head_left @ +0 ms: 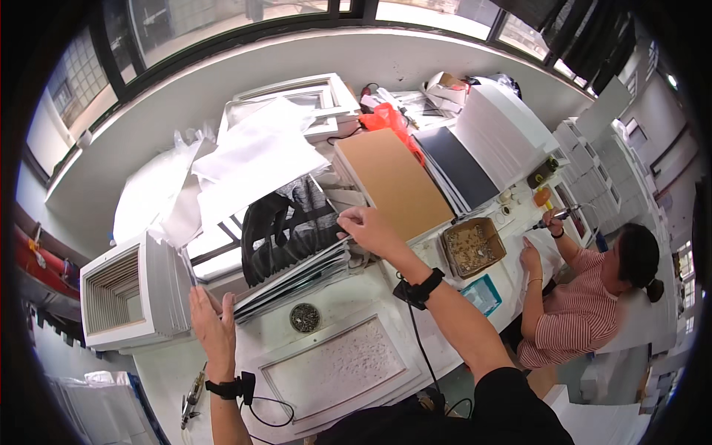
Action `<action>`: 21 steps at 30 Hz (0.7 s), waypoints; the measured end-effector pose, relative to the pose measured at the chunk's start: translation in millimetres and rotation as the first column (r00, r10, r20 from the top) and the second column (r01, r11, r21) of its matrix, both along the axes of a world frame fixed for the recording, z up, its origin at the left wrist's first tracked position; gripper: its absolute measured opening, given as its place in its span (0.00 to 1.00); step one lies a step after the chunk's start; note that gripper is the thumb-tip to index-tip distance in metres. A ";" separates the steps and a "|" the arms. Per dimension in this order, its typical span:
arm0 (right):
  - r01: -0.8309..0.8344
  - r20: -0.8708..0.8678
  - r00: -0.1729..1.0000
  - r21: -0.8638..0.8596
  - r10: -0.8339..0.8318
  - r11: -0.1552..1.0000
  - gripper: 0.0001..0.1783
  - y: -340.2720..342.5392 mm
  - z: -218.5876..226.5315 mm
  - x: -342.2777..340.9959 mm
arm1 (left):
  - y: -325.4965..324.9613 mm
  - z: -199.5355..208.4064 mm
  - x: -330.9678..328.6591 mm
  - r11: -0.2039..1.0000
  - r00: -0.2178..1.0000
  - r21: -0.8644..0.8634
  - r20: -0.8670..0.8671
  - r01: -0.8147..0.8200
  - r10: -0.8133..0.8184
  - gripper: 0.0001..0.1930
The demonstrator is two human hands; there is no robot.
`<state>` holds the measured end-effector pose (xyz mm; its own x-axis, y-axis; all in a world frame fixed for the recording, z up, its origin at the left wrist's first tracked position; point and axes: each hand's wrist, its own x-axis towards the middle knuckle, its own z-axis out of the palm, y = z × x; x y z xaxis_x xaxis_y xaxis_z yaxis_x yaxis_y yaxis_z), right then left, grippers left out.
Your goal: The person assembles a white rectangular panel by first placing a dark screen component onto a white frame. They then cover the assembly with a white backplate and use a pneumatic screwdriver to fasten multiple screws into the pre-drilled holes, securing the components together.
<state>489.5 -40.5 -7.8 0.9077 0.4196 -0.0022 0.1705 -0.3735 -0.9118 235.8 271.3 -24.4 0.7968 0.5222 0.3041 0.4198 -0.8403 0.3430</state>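
Observation:
A slanting stack of thin glass sheets [300, 285] with dark and pale edges lies on the white worktable before me. Against its left end rests my left hand [213, 322], fingers stretched out and thumb raised. My right hand [368, 228] is at the right end, fingers curled and thumb closing on the corner of the top glass sheet. Behind the stack is a crumpled, glossy black sheet [285, 226], partly seen through or mirrored in glass. A round dish of small metal pieces [305, 317] sits just in front. Nearer me lies a white framed panel [337, 371].
White frames [111, 334] stand stacked at left, near a metal hand tool [194, 395]. A brown board [393, 182], dark panels [456, 167] and a cardboard box [472, 248] are to the right. A co-worker [575, 311] in a striped top holds a tool there.

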 end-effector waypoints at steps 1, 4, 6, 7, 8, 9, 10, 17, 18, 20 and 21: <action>0.013 -0.167 0.986 0.093 0.003 0.996 0.18 -7.4 -9.2 10.2 | -6.0 -2.9 3.9 1.000 1.000 -0.009 0.015 0.019 -0.018 0.39; 0.043 -0.310 0.951 0.177 0.014 0.983 0.17 1.1 6.5 7.9 | -7.0 -11.1 -5.6 1.000 0.999 0.017 0.035 -0.016 0.015 0.40; 0.060 -0.324 0.946 0.221 0.015 0.973 0.16 4.1 3.8 6.0 | -6.6 -13.1 -10.3 1.000 0.999 0.016 0.044 -0.009 0.009 0.43; 0.056 -0.313 0.950 0.230 0.019 0.972 0.16 2.0 1.3 7.2 | -8.9 -12.4 -10.4 1.000 0.999 0.017 0.042 -0.004 0.004 0.44; 0.054 -0.301 0.953 0.238 0.021 0.970 0.16 -0.3 -2.7 8.8 | -11.1 -11.1 -10.0 1.000 0.999 0.017 0.040 0.004 -0.004 0.45; 0.045 -0.289 0.957 0.251 0.030 0.967 0.16 0.9 -2.7 10.2 | -11.6 -9.6 -10.5 1.000 0.999 0.022 0.038 0.005 -0.005 0.45; 0.041 -0.262 0.965 0.224 0.020 0.974 0.16 0.4 -2.6 10.4 | -11.3 -9.8 -10.9 1.000 0.999 0.024 0.042 0.009 -0.010 0.46; 0.077 -0.204 0.978 0.185 -0.038 0.980 0.22 3.9 10.1 -3.9 | -10.4 -9.7 -12.5 0.999 0.997 0.008 0.061 0.037 -0.038 0.51; 0.085 -0.193 0.980 0.188 -0.048 0.979 0.23 3.1 6.1 -2.5 | -10.6 -9.4 -11.3 0.999 0.997 0.004 0.061 0.040 -0.040 0.51; 0.090 -0.198 0.979 0.201 -0.050 0.975 0.23 8.6 13.0 -6.6 | -8.2 -11.1 -13.3 0.999 0.997 0.002 0.069 0.036 -0.036 0.51; 0.097 -0.198 0.979 0.205 -0.056 0.974 0.23 8.9 15.4 -7.9 | -8.3 -12.7 -12.6 0.999 0.996 -0.003 0.075 0.039 -0.038 0.52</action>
